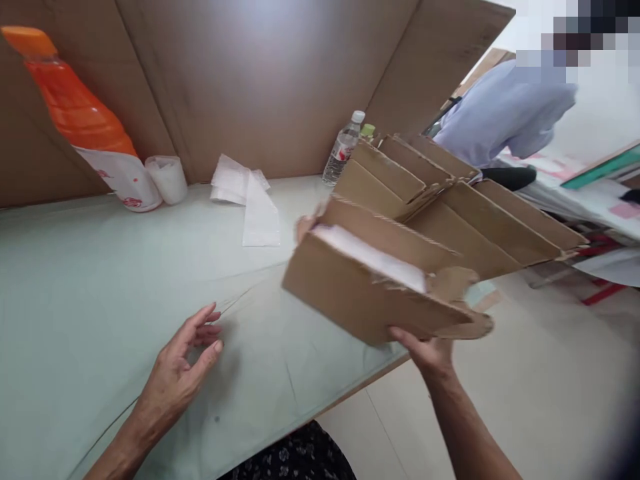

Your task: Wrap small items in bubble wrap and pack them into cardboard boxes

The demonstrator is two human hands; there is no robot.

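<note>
My right hand (429, 352) grips the lower near side of an open cardboard box (345, 287), thumb on its front wall. The box is tilted and slightly blurred, over the right edge of the table. White material (373, 257) shows inside; its kind I cannot make out. What look like fingertips (304, 228) show at the box's far left end; whose they are I cannot tell. My left hand (185, 360) hovers over the table to the left of the box, fingers apart and slightly curved, with nothing in it.
Several open cardboard boxes (465, 227) stand behind the held box. Along the cardboard wall (270, 87) are an orange drink bottle (95, 127), a white roll (167, 180), white sheets (260, 213) and a water bottle (343, 152). A person in a light blue top (505, 110) is at the right.
</note>
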